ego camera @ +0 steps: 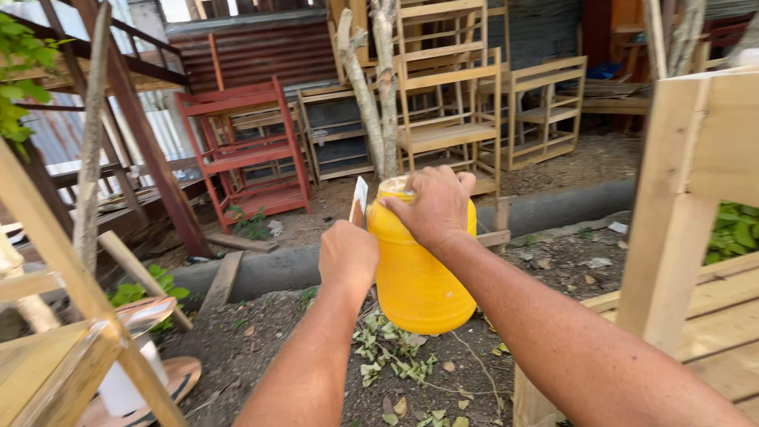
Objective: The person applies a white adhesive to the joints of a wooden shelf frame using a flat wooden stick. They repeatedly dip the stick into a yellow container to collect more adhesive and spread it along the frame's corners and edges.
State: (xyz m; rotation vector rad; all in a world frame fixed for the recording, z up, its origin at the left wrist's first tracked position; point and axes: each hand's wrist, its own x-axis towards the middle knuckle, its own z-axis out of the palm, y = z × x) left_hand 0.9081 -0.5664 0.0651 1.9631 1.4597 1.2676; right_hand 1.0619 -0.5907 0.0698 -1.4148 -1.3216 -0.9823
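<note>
Our right hand (431, 207) is curled over the mouth of a rounded yellow plastic jar (415, 277), gripping it in mid-air, so the opening is mostly hidden. Our left hand (348, 257), just beside the jar, is closed on a thin flat tool (360, 202); only its pale tip shows, and we cannot tell what it is. Bare soil with fallen green leaves (387, 360) lies below. A pale wooden frame (680, 213) crowds the right edge, and a red-painted wooden shelf rack (249, 150) stands well apart behind.
</note>
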